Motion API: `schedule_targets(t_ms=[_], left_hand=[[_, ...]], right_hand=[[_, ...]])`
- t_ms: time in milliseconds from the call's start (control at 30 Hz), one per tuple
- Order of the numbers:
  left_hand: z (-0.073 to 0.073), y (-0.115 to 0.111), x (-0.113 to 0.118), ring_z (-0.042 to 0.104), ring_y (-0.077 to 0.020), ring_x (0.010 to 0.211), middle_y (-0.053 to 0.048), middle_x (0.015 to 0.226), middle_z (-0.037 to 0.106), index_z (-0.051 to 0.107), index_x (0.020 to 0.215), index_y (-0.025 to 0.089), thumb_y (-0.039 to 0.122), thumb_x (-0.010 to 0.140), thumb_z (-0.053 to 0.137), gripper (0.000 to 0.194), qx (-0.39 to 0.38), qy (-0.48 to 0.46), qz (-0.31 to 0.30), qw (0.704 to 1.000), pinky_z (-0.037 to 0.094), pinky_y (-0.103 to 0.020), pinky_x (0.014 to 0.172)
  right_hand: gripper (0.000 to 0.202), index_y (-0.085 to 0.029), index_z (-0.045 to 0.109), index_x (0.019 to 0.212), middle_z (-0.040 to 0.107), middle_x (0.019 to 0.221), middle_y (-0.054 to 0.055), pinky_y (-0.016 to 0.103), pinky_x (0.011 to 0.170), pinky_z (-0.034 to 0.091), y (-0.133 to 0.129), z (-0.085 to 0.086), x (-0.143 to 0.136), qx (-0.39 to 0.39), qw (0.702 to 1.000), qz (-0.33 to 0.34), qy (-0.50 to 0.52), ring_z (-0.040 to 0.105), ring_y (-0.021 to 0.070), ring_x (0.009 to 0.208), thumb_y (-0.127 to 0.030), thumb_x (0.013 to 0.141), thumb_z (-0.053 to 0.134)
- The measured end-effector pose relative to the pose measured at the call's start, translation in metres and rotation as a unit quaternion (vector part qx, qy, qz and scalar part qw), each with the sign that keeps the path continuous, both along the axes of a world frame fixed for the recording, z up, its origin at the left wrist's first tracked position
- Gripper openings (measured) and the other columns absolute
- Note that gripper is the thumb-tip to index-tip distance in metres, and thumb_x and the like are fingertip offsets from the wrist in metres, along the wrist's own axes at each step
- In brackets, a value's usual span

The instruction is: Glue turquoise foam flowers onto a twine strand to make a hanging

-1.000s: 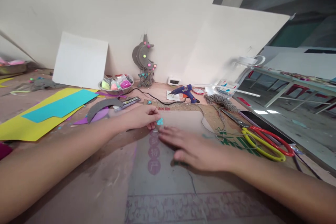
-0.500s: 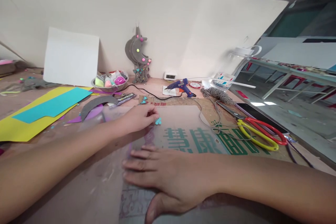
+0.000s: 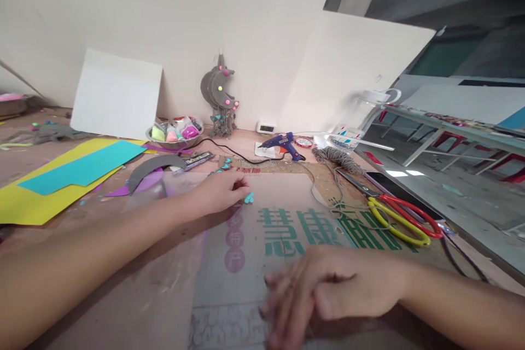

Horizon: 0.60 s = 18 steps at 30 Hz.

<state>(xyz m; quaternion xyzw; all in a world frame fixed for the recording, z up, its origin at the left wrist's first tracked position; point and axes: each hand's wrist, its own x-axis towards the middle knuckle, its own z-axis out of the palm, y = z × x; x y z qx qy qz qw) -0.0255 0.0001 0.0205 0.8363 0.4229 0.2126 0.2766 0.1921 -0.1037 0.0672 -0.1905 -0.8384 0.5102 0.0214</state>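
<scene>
My left hand reaches over the translucent plastic sheet, its fingers pinched together. At its fingertips is a small turquoise clustered piece, perhaps of several rounded lobes. My right hand hovers over or rests lightly on the near right part of the sheet, fingers apart, loosely bent and blurred, with nothing visible in them. Under the sheet lies cardboard with green lettering. Small turquoise bits lie beyond my left hand.
Scissors, a phone and grey yarn lie at right. Behind are a blue glue gun, a small digital clock and a bowl of coloured clay packets. A grey moon ornament leans on the wall. Coloured sheets lie left.
My right hand has left its flat position on the sheet, shifting right and nearer me with fingers bending. My left hand stays by the turquoise piece. The view has tilted slightly.
</scene>
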Motion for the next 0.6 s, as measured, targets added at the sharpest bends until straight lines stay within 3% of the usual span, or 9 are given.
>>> schedule_targets(t_ms=[67,133,200,300,367,467,600], left_hand=[[0.005,-0.005,0.002,0.054,-0.0133,0.062,0.000,0.072,0.061,0.059,0.075,0.019,0.036,0.078,0.046,0.022,0.000,-0.007,0.003,1.000,0.035,-0.022,0.055],[0.010,-0.011,0.005,0.054,-0.0129,0.062,0.001,0.070,0.060,0.060,0.076,0.019,0.035,0.078,0.046,0.022,-0.011,-0.023,-0.004,1.000,0.036,-0.022,0.055],[0.012,-0.016,0.008,0.053,-0.0127,0.059,0.001,0.066,0.058,0.062,0.081,0.020,0.035,0.079,0.045,0.023,-0.039,-0.045,-0.005,0.998,0.036,-0.022,0.053],[0.009,-0.021,0.011,0.051,-0.0122,0.051,0.002,0.061,0.055,0.059,0.096,0.021,0.036,0.081,0.042,0.027,-0.118,-0.082,0.002,0.990,0.036,-0.022,0.047],[0.005,-0.022,0.013,0.054,-0.0127,0.054,0.002,0.065,0.058,0.058,0.099,0.021,0.035,0.080,0.045,0.027,-0.123,-0.103,0.014,0.987,0.038,-0.022,0.049],[0.000,-0.023,0.016,0.058,-0.0143,0.072,-0.001,0.081,0.063,0.059,0.100,0.020,0.030,0.079,0.047,0.025,-0.078,-0.137,0.009,0.988,0.043,-0.023,0.062],[-0.001,-0.025,0.019,0.058,-0.0147,0.083,-0.002,0.092,0.064,0.058,0.102,0.020,0.029,0.081,0.046,0.026,-0.060,-0.161,-0.020,0.985,0.044,-0.025,0.073]], right_hand=[[0.043,-0.014,0.064,0.105,0.067,0.102,0.009,0.030,0.088,0.044,0.009,0.003,0.009,-0.025,0.994,-0.108,0.022,0.061,0.0168,0.097,-0.039,0.092,0.031],[0.036,-0.014,0.065,0.094,0.068,0.094,0.008,0.029,0.082,0.046,0.029,0.006,0.019,0.062,0.960,-0.273,0.032,0.062,0.0165,0.089,-0.040,0.089,0.040],[0.033,-0.014,0.065,0.083,0.068,0.082,0.007,0.030,0.079,0.045,0.052,0.005,0.025,0.153,0.919,-0.362,0.032,0.062,0.0162,0.080,-0.039,0.087,0.044],[0.027,-0.015,0.063,0.084,0.065,0.078,0.005,0.030,0.073,0.045,0.076,-0.003,0.024,0.238,0.888,-0.392,0.015,0.059,0.0162,0.075,-0.038,0.084,0.048],[0.025,-0.016,0.062,0.087,0.065,0.080,0.004,0.029,0.070,0.044,0.079,-0.013,0.015,0.257,0.884,-0.391,0.006,0.058,0.0163,0.076,-0.037,0.083,0.049],[0.024,-0.018,0.062,0.086,0.064,0.082,0.002,0.027,0.069,0.042,0.073,-0.031,-0.002,0.232,0.898,-0.373,0.016,0.056,0.0158,0.078,-0.037,0.082,0.049],[0.021,-0.018,0.060,0.080,0.058,0.072,-0.001,0.024,0.061,0.040,0.066,-0.047,-0.012,0.190,0.904,-0.379,0.054,0.051,0.0123,0.067,-0.035,0.083,0.048]])
